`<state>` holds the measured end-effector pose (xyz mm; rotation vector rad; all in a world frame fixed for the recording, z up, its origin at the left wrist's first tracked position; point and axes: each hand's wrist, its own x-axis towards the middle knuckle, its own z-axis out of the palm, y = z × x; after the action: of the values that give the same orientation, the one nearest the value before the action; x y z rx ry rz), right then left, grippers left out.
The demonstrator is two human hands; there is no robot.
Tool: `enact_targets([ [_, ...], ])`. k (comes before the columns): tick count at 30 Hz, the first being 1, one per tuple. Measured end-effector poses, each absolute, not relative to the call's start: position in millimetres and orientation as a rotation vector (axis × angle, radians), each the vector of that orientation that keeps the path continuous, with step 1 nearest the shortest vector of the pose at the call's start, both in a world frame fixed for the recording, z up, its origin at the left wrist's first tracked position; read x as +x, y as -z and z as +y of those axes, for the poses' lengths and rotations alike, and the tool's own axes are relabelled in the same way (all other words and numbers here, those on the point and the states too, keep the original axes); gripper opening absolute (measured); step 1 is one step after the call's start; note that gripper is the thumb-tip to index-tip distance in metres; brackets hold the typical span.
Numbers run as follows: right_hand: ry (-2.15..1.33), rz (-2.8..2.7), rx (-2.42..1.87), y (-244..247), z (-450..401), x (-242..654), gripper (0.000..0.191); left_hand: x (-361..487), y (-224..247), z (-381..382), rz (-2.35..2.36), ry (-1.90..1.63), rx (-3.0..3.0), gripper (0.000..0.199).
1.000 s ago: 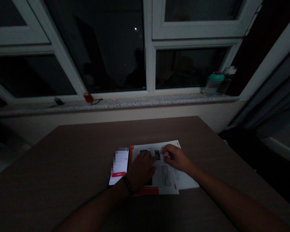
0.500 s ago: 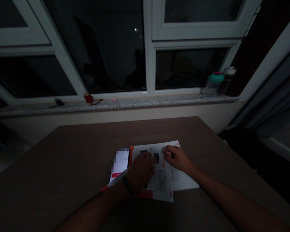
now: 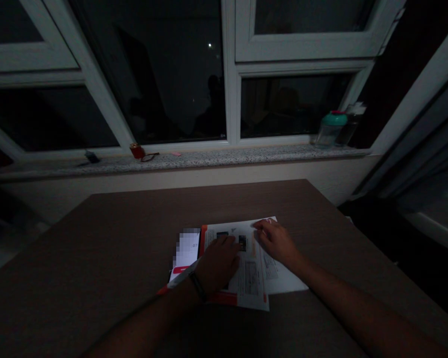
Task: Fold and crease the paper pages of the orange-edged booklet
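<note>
Neither hand is clenched. The left hand [image 3: 218, 264] lies palm down on a printed paper leaflet [image 3: 252, 291], its fingers gently curved against the page, while the right hand [image 3: 277, 243] reaches across with its fingertips [image 3: 259, 224] near the leaflet's upper edge. Whether those fingertips pinch a sheet or only press on it, the dim light leaves that impossible to tell.

The leaflet lies near the table's edge closest to the person, on a brown wood-grain tabletop [image 3: 127, 238]. Its thin, smooth sheets are rectangular and overlap slightly out of line, with one lower sheet fanning out beneath the right wrist. The long axis runs roughly from the person toward the window, with a slight skew. Orange bands mark its left and bottom edges, and small dark pictures and blocks of grey text cover the pale page.

Just left of it sits a white panel [image 3: 184, 256] with a red bar, partly pixelated, so its kind stays unclear. A dark band [image 3: 197, 287] circles the left wrist.

Beyond the table, a speckled stone windowsill [image 3: 209, 160] runs beneath white window frames [image 3: 229, 74]. On it stand a clear bottle with a teal lid [image 3: 329, 130] and a small red object [image 3: 137, 151] beside a pair of glasses [image 3: 149, 157].
</note>
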<state>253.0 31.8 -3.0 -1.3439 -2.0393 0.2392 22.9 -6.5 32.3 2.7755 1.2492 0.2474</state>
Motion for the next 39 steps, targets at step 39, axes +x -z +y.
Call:
enact_targets([
  [39, -0.264, -1.997, -1.117, 6.7, 33.0, 253.4, 0.042, 17.2, -14.3, -4.0, 1.183, -0.461, 2.745, 0.043],
])
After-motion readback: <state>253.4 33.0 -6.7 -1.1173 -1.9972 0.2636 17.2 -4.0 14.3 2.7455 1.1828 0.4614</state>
